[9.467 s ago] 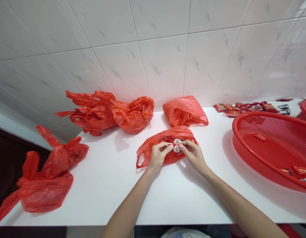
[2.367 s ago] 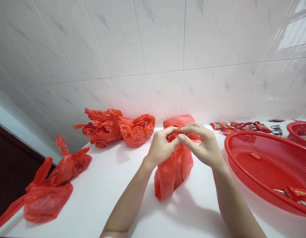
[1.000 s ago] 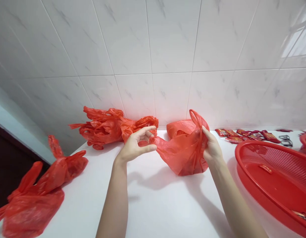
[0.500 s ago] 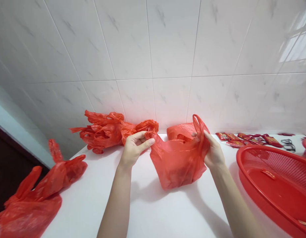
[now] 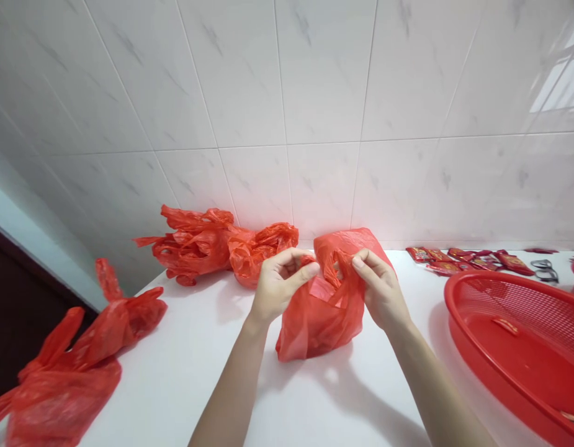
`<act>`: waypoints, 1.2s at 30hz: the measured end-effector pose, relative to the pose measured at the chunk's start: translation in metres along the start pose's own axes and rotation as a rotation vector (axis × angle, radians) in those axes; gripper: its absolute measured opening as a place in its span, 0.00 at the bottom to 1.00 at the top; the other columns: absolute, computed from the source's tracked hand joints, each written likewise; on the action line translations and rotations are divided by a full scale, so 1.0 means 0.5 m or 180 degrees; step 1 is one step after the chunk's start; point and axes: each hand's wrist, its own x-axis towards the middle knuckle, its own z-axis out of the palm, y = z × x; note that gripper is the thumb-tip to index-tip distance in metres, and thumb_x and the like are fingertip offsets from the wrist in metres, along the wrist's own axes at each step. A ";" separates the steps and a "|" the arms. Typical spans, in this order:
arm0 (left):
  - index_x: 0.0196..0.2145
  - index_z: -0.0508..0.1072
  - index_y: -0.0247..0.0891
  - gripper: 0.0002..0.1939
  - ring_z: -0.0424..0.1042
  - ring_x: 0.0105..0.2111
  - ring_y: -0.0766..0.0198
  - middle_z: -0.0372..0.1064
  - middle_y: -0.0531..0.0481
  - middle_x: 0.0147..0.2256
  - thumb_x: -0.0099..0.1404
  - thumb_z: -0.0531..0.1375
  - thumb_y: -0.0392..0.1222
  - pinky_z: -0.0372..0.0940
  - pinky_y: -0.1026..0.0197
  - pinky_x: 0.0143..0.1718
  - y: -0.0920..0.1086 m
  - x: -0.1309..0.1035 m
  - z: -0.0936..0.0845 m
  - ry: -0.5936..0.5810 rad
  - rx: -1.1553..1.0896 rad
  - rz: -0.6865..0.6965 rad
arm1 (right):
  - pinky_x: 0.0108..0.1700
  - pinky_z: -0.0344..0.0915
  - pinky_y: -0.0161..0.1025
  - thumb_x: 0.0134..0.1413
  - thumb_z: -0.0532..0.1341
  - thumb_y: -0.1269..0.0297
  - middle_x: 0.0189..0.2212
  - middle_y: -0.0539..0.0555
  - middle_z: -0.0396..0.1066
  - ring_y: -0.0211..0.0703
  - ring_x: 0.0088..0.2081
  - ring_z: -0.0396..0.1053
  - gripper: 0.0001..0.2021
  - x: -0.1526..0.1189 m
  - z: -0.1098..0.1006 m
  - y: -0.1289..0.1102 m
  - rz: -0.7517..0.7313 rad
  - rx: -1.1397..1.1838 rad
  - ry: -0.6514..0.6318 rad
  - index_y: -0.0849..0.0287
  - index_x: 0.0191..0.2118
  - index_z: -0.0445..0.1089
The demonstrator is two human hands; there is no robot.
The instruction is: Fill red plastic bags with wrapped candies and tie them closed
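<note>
A red plastic bag (image 5: pixel 321 329) hangs between my hands just over the white table, its mouth partly open and something darker showing dimly through its lower part. My left hand (image 5: pixel 280 282) pinches one handle between thumb and fingers. On the other side, the second handle is gripped by my right hand (image 5: pixel 380 288), thumb toward me. Behind it, against the wall, lies another red plastic bag (image 5: pixel 356 239), partly hidden by the held bag and my right hand.
Bunched red bags (image 5: pixel 198 242) lie along the wall at the left. Tied red bags (image 5: pixel 67 385) sit at the table's left edge. A red plastic basket (image 5: pixel 514 354) stands at the right, with small red packets (image 5: pixel 473 259) and black-framed glasses (image 5: pixel 545 271) behind it.
My hands have come closer together, drawing the bag's two handles toward each other. The bag's mouth has narrowed, and the bag has shifted slightly left.
</note>
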 end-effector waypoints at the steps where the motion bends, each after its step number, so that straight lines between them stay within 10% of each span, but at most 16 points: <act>1: 0.35 0.80 0.37 0.15 0.68 0.27 0.66 0.71 0.51 0.27 0.55 0.71 0.50 0.67 0.64 0.30 -0.001 -0.005 0.009 -0.0061 -0.0053 -0.0070 | 0.40 0.71 0.40 0.54 0.67 0.50 0.29 0.50 0.73 0.43 0.34 0.72 0.17 -0.005 0.004 -0.001 -0.0101 -0.0100 -0.0012 0.55 0.29 0.64; 15: 0.33 0.79 0.36 0.11 0.66 0.27 0.68 0.71 0.51 0.27 0.62 0.66 0.48 0.64 0.65 0.29 0.015 -0.021 0.034 -0.0324 -0.0071 -0.0189 | 0.39 0.70 0.40 0.60 0.64 0.62 0.33 0.53 0.77 0.44 0.36 0.74 0.05 -0.029 0.013 -0.025 -0.1099 -0.1691 -0.0041 0.54 0.35 0.77; 36: 0.38 0.80 0.40 0.10 0.67 0.31 0.68 0.71 0.47 0.43 0.62 0.66 0.48 0.63 0.64 0.30 -0.011 -0.033 0.065 -0.0525 0.0376 -0.0219 | 0.37 0.70 0.38 0.55 0.68 0.67 0.30 0.52 0.77 0.42 0.34 0.73 0.04 -0.022 0.008 -0.025 -0.1098 -0.1233 0.0251 0.52 0.31 0.81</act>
